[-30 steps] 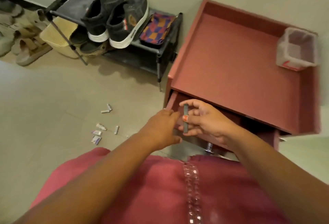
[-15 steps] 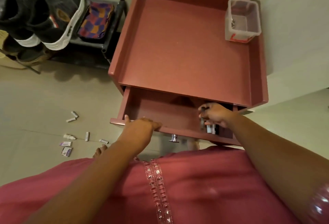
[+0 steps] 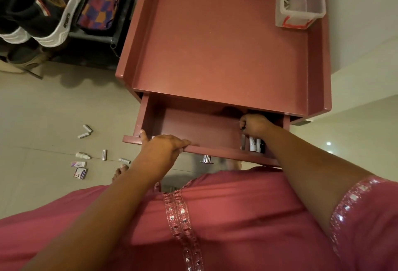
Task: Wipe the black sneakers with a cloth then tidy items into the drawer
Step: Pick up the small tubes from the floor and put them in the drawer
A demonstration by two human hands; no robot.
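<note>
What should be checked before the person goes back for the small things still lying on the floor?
1. Reddish wooden drawer pulled open: ok.
2. Left hand steadying the drawer's front edge: ok.
3. Right hand emptied of its item: cannot tell, fingers are curled inside the drawer.
4. Small tubes already stowed at the drawer's right end: ok.
5. Small white tubes and packets on the tiled floor all cleared: not ok.
6. Black sneakers with white soles on the rack: ok.

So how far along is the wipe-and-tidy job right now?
Sneakers sit on the rack with the cloth beside them; whether they are wiped can't be told. The drawer is open, held by the left hand; the right hand is inside above stored items. Small items on the floor remain.
</note>
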